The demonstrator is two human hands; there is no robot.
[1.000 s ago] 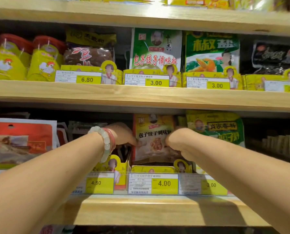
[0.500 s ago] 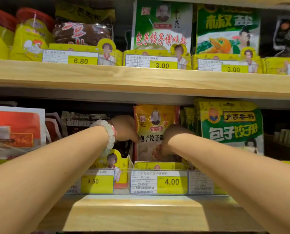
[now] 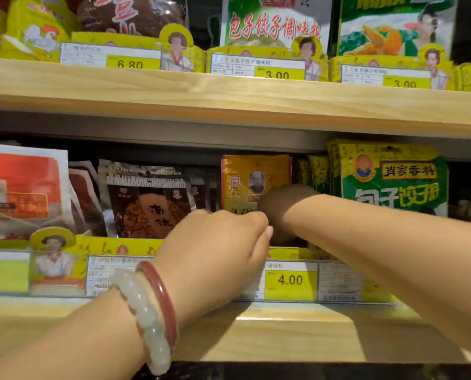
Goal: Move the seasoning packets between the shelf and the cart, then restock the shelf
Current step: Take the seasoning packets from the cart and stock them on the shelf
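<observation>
An orange-yellow seasoning packet stands upright in a yellow tray on the lower shelf, above the 4.00 price tag. My left hand, with bead and red bracelets on the wrist, has its fingers curled at the packet's lower left edge. My right hand lies in shadow against the packet's lower right, gripping that side; its fingertips are hidden. Both hands cover the packet's lower half. No cart is in view.
Dark brown packets stand left of the orange one, and green-yellow packets stand to its right. A red-and-white pack is at far left. The upper shelf board hangs close above, loaded with more packets and price tags.
The view has come closer and dropped. My left hand has slid from the packet's left side down to its lower edge, uncovering the dark brown packets. My right hand stays at the packet's right side.
</observation>
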